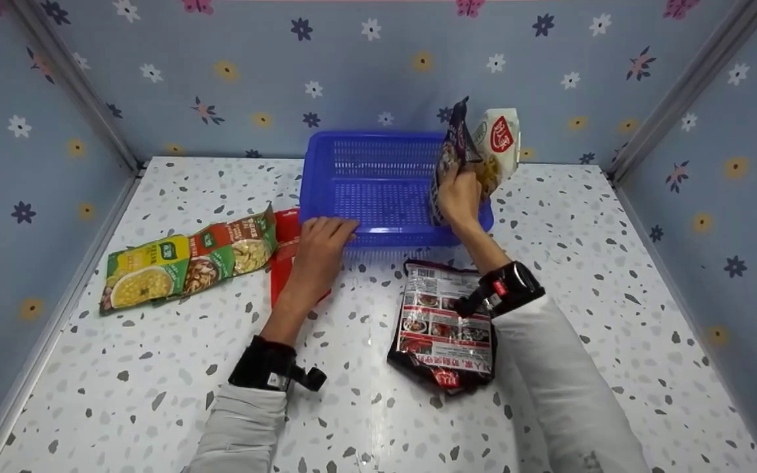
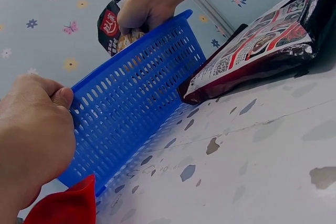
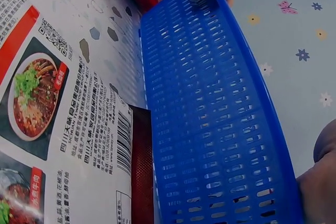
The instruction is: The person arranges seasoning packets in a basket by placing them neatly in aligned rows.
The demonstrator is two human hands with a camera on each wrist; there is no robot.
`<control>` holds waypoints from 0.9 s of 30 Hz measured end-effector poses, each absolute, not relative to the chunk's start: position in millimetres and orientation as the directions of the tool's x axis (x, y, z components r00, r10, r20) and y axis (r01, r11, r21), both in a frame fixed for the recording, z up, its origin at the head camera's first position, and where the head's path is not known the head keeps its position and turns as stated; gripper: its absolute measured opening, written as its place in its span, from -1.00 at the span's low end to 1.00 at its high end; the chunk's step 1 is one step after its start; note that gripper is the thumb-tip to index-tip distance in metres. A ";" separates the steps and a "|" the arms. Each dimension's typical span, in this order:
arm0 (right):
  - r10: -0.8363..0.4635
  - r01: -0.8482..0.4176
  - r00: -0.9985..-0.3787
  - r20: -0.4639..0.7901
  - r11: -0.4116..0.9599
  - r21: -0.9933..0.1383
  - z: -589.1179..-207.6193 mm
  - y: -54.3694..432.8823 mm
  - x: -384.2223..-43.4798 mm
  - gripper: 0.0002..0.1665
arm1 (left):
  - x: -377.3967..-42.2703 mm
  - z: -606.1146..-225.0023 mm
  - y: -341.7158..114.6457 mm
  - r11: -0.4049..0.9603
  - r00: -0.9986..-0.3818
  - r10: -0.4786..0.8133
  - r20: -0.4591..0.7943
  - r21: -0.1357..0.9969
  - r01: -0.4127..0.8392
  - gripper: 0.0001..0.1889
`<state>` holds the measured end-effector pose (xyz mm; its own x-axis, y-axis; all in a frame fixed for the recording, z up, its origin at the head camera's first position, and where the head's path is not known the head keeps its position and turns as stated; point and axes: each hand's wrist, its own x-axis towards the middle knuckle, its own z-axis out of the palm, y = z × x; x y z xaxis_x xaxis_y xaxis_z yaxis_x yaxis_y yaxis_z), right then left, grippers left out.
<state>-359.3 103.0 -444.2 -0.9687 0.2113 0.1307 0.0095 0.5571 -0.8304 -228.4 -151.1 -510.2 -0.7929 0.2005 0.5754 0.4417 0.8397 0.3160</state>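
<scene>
A blue plastic basket (image 1: 385,230) with slotted walls stands near the back wall. My left hand (image 1: 322,246) grips its front rim near the left corner, thumb outside and fingers over the edge. At the basket's right end, my right hand (image 1: 458,197) holds a dark food packet (image 1: 447,154) upright inside it; the fingertips are partly hidden. Just right of that hand, a white food packet (image 1: 502,148) with a red logo leans in the same end. Below the left hand a red packet (image 1: 284,263) lies partly covered by the forearm.
A large black-edged packet (image 1: 444,325) lies printed side up in front of the basket, under the right wrist. To the left, yellow, red and green food packets (image 1: 148,272) overlap in a row on the speckled table (image 1: 175,374). Flowered walls (image 1: 378,66) enclose the back and sides.
</scene>
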 end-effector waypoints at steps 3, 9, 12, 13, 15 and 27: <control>0.220 0.036 -0.971 0.098 0.534 -0.845 -440.4 104.2 -356.3 -0.47 | -227.7 -509.7 -151.2 0.842 -0.798 0.199 0.568 0.318 0.436 -0.68; 0.276 0.083 -0.959 0.063 0.487 -0.870 -432.0 105.0 -348.2 -0.48 | -226.4 -509.1 -151.2 0.844 -0.794 0.210 0.571 0.303 0.442 -0.69; 0.285 0.055 -0.954 0.093 0.473 -0.879 -429.8 105.7 -344.3 -0.50 | -227.0 -508.9 -150.9 0.847 -0.790 0.210 0.576 0.296 0.441 -0.70; 0.286 0.043 -0.952 0.107 0.472 -0.881 -429.8 106.1 -343.3 -0.52 | -227.2 -508.8 -150.9 0.848 -0.789 0.210 0.577 0.294 0.440 -0.70; 0.280 0.022 -0.952 0.125 0.468 -0.883 -430.5 107.2 -342.1 -0.58 | -227.7 -508.9 -150.7 0.848 -0.790 0.209 0.577 0.295 0.440 -0.70; 0.236 0.040 -0.968 0.086 0.482 -0.875 -428.6 109.9 -337.6 -0.34 | -227.8 -509.9 -151.8 0.836 -0.787 0.209 0.580 0.311 0.452 -0.69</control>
